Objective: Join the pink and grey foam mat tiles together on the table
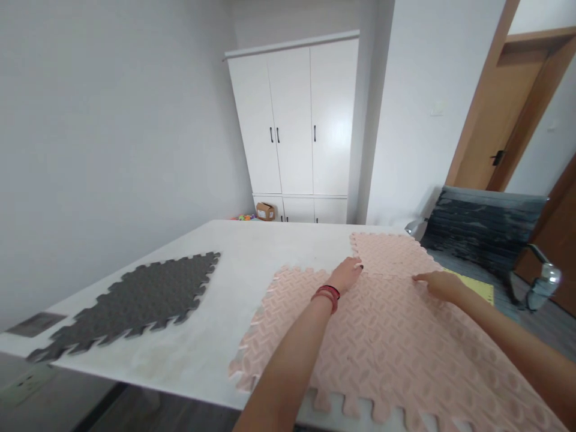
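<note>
Pink foam mats (382,342) are laid toward four o'clock on the counter (252,246), their seam (387,276) touched, apparently for steadying, by the left hand (345,274) and right hand (443,286), whose fingers' closure cannot be told.

Mats (382,336) on table (243,288), cabinet (292,120) behind, chair (486,222) right

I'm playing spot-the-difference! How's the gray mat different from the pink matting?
The gray mat is dark, while the pink matting is pale. The gray mat lies on the left; the pink matting is on the right. Nobody's touching the gray mat, but the left hand and right hand are at the pink matting. Both have toothed edges.
</note>
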A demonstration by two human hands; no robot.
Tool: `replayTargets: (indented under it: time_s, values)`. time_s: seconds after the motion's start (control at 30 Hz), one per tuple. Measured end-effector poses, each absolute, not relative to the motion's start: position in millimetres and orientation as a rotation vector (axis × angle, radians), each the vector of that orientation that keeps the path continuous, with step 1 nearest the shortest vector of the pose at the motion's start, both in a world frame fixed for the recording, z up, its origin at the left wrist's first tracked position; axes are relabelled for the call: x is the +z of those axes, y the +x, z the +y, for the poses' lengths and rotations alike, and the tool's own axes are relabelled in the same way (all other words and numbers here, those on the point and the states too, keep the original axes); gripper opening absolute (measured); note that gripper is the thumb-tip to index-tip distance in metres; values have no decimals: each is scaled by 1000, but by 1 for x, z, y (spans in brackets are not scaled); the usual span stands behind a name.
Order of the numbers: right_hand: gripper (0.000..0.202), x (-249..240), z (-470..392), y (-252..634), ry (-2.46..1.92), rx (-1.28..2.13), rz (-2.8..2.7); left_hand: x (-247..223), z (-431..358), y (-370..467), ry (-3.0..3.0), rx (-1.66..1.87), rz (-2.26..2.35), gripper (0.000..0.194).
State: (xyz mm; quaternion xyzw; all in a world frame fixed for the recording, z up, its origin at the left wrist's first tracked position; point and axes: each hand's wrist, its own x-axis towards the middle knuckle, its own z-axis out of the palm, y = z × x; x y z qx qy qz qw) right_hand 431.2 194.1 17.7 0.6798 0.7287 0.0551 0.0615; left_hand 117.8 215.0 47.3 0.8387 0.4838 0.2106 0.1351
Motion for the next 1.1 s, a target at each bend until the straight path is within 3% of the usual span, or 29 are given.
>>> replayTargets:
  time_s: [0.13,0.27,0.4,0.5,0.83,1.1]
  values:
    - [61,19,191,431,1985,137,2130,71,203,34,2247,675,1540,29]
    - [58,11,179,429,1942,295,2176,87,178,-101,1977,639,2011,32]
    - [55,2,174,424,1987,394,2159,90,133,-230,1590,397,2546,36]
    - [45,-3,174,413,2052,436,2067,80,103,-285,1442,205,2706,40]
    - [39,-2,161,396,2067,496,2010,34,97,-304,1400,47,2764,45]
    - [36,7,158,386,2137,482,1990,87,144,-306,1440,443,2737,47]
